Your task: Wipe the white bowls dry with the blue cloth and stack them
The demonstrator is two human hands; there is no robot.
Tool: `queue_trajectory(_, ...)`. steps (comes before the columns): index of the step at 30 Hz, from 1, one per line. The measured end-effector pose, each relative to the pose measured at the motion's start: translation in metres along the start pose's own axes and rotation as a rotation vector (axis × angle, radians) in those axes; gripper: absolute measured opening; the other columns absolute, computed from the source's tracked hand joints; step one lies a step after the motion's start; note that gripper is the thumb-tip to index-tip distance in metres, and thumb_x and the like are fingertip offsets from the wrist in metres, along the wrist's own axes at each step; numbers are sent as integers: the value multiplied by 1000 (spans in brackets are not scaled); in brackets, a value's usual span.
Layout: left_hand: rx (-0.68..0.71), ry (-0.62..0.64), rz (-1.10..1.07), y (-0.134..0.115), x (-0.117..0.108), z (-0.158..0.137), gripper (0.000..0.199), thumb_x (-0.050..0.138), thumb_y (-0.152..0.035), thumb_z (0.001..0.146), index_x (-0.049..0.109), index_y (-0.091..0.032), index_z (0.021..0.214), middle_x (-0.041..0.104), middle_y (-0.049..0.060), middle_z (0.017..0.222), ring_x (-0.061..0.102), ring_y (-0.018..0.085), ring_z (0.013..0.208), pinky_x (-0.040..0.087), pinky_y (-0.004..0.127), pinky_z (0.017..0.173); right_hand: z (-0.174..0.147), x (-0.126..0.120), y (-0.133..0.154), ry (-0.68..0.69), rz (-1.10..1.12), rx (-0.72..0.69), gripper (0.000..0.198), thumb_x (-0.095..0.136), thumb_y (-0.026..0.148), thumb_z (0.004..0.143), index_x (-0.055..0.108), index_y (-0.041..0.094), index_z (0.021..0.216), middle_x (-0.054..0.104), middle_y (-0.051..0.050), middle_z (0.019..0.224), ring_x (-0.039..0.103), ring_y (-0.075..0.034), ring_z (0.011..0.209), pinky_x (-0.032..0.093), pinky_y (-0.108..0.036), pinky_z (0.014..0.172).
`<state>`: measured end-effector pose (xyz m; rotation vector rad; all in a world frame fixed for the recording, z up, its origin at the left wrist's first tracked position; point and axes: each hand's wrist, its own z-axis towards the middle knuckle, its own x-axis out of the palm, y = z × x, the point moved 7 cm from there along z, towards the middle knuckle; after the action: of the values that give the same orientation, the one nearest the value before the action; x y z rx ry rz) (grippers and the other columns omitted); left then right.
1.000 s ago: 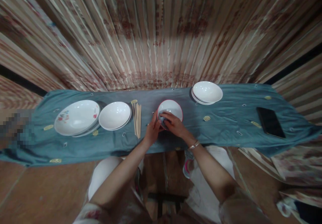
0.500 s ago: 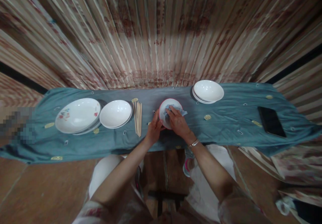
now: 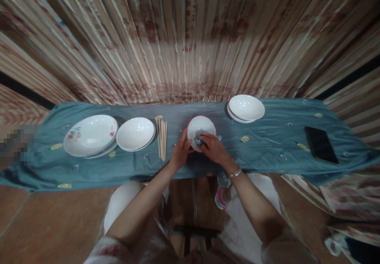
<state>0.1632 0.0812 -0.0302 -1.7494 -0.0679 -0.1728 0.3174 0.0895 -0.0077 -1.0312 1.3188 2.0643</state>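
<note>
A small white bowl with a red rim (image 3: 202, 123) is in the middle of the cloth-covered table, its inside facing up. My left hand (image 3: 180, 152) grips the bowl's left side, thumb at the rim and fingers around the outer wall. Inside the bowl, my right hand (image 3: 214, 148) presses a light blue cloth (image 3: 219, 137). Most of that cloth is hidden under the fingers, with one end showing over the right rim. Several wooden chopsticks (image 3: 162, 140) lie side by side just left of my left hand.
Left of the chopsticks stand a stack of white bowls (image 3: 135, 133) and a stack of flowered plates (image 3: 90, 135). Another bowl stack (image 3: 246, 107) sits at the back right. A black phone (image 3: 321, 144) lies far right on the blue-green tablecloth (image 3: 276, 137). Behind hangs a striped curtain (image 3: 190, 58).
My right hand has slid slightly right and down inside the bowl, bunching the cloth lower. More of the bowl's inside shows now. My left hand keeps its hold.
</note>
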Motion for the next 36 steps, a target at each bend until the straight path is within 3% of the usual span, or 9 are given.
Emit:
queue_trajectory(6,23,-1,22,-2,0,-1,81,70,-49,86,44,-21,157,72,11,118,69,23,91,66,44,82,3,4,10,79,348,-3,36,59,13,87,75,22,118,72,-9,133,68,-21,123,51,-42,113)
queue_trajectory(11,46,9,33,-9,3,-5,81,72,-52,84,47,-23,155,67,12,134,68,27,103,66,42,83,16,9,9,1,617,45,30,65,20,84,78,24,111,77,-6,122,71,-21,117,53,-39,108)
queue_trajectory(15,46,23,49,-12,4,-6,84,72,-52,84,45,-20,157,71,13,123,69,28,101,65,44,84,27,8,8,-108,685,67,35,63,26,86,76,23,119,74,-8,130,69,-22,119,54,-38,107)
queue_trajectory(21,79,40,85,-9,5,-4,80,67,-46,88,41,-19,159,75,11,106,71,26,89,64,48,86,31,-9,18,-297,420,86,45,54,29,96,62,21,140,58,-13,150,53,-25,142,49,-40,116)
queue_trajectory(24,105,56,102,-9,6,-6,79,65,-46,90,40,-19,160,75,12,109,72,26,89,64,48,87,33,-15,22,-326,270,91,46,49,28,99,59,21,143,53,-14,154,50,-25,145,50,-41,116)
queue_trajectory(28,114,59,98,-11,7,-9,81,66,-47,88,40,-19,160,75,14,112,72,27,93,64,46,87,38,-23,16,-331,101,98,45,47,27,100,58,24,143,50,-13,156,48,-27,146,41,-48,123)
queue_trajectory(32,96,60,112,-9,7,-11,81,67,-49,89,40,-21,160,75,9,97,71,25,87,63,46,86,42,-29,1,-303,-10,140,44,48,27,100,58,19,142,53,-17,153,51,-30,143,42,-48,121)
queue_trajectory(36,115,61,122,-9,6,-11,83,67,-53,87,40,-20,159,74,7,94,70,23,84,63,43,83,38,-40,-13,-359,-95,181,39,52,27,98,64,17,134,65,-18,139,61,-33,126,47,-51,112)
